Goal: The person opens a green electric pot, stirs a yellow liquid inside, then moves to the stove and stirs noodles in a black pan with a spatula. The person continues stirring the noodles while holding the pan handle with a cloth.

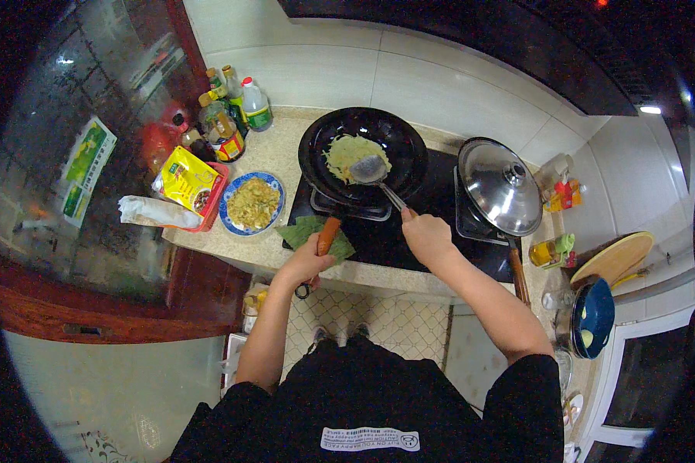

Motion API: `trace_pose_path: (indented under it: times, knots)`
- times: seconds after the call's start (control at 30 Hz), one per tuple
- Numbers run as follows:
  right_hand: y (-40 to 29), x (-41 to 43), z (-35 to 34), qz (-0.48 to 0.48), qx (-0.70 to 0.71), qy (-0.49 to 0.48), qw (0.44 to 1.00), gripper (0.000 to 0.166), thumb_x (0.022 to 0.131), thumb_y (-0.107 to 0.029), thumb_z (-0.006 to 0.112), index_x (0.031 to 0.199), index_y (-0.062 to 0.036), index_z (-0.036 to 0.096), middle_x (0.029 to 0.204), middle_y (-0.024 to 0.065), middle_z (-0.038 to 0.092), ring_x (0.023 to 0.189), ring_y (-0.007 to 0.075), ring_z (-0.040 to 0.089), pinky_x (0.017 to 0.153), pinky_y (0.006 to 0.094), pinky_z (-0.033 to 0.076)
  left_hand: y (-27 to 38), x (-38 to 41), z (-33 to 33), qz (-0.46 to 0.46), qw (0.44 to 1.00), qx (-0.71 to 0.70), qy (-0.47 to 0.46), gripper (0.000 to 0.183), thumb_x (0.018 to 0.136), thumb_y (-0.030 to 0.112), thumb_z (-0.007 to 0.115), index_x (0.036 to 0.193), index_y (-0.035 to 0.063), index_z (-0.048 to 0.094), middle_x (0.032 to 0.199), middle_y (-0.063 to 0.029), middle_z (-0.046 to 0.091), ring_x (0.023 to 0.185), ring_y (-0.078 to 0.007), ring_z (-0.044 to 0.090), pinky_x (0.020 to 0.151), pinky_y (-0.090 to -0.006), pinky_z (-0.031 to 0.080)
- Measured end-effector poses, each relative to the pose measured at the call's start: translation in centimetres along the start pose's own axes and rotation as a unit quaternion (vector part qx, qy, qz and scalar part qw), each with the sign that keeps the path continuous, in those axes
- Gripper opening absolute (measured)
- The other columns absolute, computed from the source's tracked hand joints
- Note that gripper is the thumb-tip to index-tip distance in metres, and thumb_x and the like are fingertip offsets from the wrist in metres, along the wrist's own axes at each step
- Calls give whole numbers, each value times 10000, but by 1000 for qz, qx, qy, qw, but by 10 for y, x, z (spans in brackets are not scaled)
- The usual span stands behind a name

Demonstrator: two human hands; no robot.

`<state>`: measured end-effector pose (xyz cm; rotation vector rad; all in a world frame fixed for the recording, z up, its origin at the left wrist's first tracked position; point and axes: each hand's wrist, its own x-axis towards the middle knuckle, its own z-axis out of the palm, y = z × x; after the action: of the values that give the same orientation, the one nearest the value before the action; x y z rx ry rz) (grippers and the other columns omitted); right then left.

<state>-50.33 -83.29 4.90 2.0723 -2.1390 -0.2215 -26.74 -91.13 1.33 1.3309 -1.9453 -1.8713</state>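
Observation:
My left hand (304, 265) grips the wooden handle (328, 236) of a black wok (402, 139), close to the counter's front edge. A green cloth (301, 231) lies under that handle. In the wok sits a heap of pale green shredded food (347, 151), slightly browned at its lower edge. My right hand (430, 238) is closed around a metal spatula (391, 194). Its blade rests on the food's right part and hides some of it. The wok stands on the left burner of a black cooktop (376, 237).
A lidded pan (492, 179) occupies the right burner, its wooden handle (518, 275) jutting over the front edge. Left of the wok are a plate of cooked food (255, 230), a red basket (215, 211) and several bottles (257, 107). A blue colander (601, 312) stands far right.

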Motion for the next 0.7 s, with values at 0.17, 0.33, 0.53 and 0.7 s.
trace_pose_path:
  times: [0.17, 0.33, 0.53, 0.7]
  knots:
    - [-12, 1, 10, 22, 2, 35, 999, 217, 776, -109, 483, 948, -13, 574, 680, 137, 599, 588, 270, 612, 493, 353, 504, -4, 2, 1, 10, 1000, 0, 6, 580, 735, 155, 562, 1222, 46, 267, 779, -97, 477, 373, -170, 478, 333, -285, 402]
    - [-15, 4, 16, 73, 41, 25, 996, 191, 778, -95, 474, 930, -23, 566, 678, 148, 600, 603, 298, 612, 520, 375, 508, -14, 11, 2, 39, 999, 21, 17, 572, 731, 150, 555, 1219, 44, 276, 734, -84, 472, 381, -165, 482, 337, -282, 404]
    - [14, 3, -21, 53, 120, 0, 991, 280, 773, -54, 459, 1045, -64, 524, 730, 155, 615, 673, 318, 620, 547, 412, 504, -6, 3, 1, 23, 999, 24, 21, 544, 731, 135, 547, 1202, 53, 288, 712, -79, 463, 378, -157, 476, 334, -278, 396]
    - [-4, 2, -16, 37, 101, -11, 994, 294, 795, -74, 450, 1081, -49, 517, 709, 136, 616, 650, 294, 622, 537, 396, 503, 0, 1, 1, 6, 1000, 8, 6, 537, 736, 128, 546, 1201, 57, 287, 715, -82, 463, 378, -157, 476, 335, -279, 397]
